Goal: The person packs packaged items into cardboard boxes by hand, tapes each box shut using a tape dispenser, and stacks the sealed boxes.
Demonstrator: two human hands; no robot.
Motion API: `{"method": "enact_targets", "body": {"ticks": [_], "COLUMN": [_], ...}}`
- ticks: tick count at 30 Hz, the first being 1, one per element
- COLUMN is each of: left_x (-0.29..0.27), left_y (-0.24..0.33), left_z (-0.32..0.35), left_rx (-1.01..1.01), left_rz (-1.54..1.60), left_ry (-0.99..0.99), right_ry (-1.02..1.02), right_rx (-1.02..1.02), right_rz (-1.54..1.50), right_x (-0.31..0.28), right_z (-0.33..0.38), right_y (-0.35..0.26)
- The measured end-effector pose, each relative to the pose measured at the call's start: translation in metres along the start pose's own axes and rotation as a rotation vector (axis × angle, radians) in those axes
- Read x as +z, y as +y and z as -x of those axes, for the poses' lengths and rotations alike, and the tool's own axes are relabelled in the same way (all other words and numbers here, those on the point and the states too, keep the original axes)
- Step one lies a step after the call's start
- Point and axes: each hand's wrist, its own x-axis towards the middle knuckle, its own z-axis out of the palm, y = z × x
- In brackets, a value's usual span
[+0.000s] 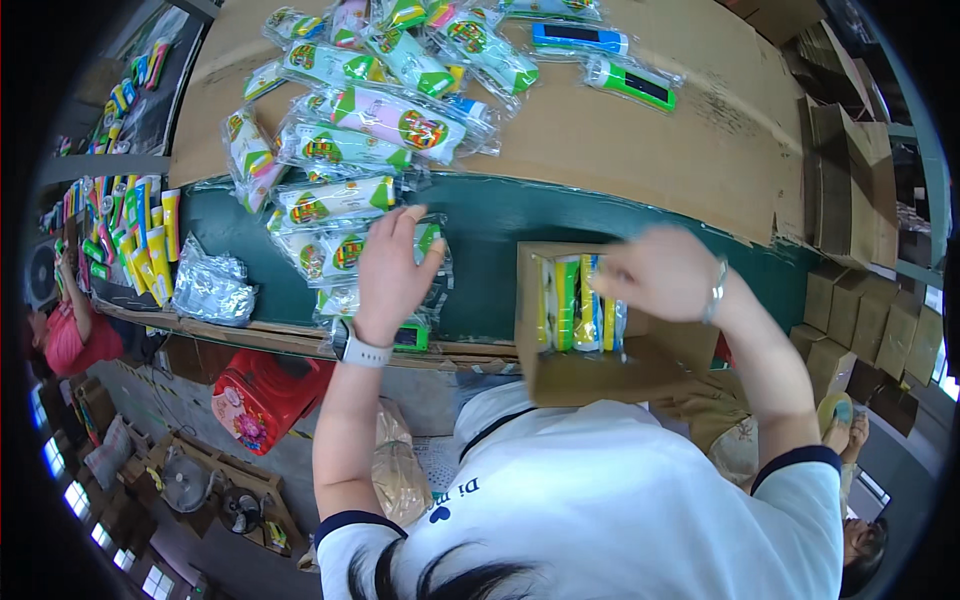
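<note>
My left hand (pixel 393 272) lies with its fingers stretched out on a pile of clear-bagged packs (pixel 335 205). These are long and flat, with pale printed fronts and green, yellow, blue or pink edges. An open cardboard box (pixel 528 335) stands at the table's near edge, right of centre. Several bagged packs (pixel 568 300) are upright in its left part, side by side. Above the box's right part is my right hand (pixel 662 275), blurred, its fingertips at the rightmost packs. Whether it grips one is not visible.
Crumpled clear bags (pixel 213 283) and a heap of yellow and green cases (pixel 150 245) lie at the left. Two packs with dark windows, blue (pixel 580 38) and green (pixel 632 83), rest on the cardboard sheet (pixel 700 140). A red stool (pixel 265 400) stands below; co-workers are at both sides.
</note>
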Motion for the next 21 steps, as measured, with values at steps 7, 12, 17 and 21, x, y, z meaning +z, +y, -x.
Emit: {"method": "enact_targets", "body": {"ticks": [7, 12, 17, 21], "left_x": [-0.027, -0.043, -0.032, -0.033], "left_y": [-0.066, -0.103, -0.067, -0.053], "left_z": [-0.101, -0.098, -0.103, -0.112], "left_rx": [-0.074, 0.16, 0.107, 0.201], "left_rz": [-0.383, -0.488, -0.877, -1.133], "left_ry": [0.448, 0.199, -0.226, -0.263], "right_ry": [0.883, 0.503, 0.434, -0.217], "right_rx": [0.06, 0.105, 0.072, 0.478], "right_rz": [0.329, -0.178, -0.984, -0.318], "right_x": [-0.016, -0.02, -0.002, 0.027], "right_z": [-0.252, -0.205, 0.033, 0.117], "right_y": [-0.06, -0.024, 0.039, 0.038]}}
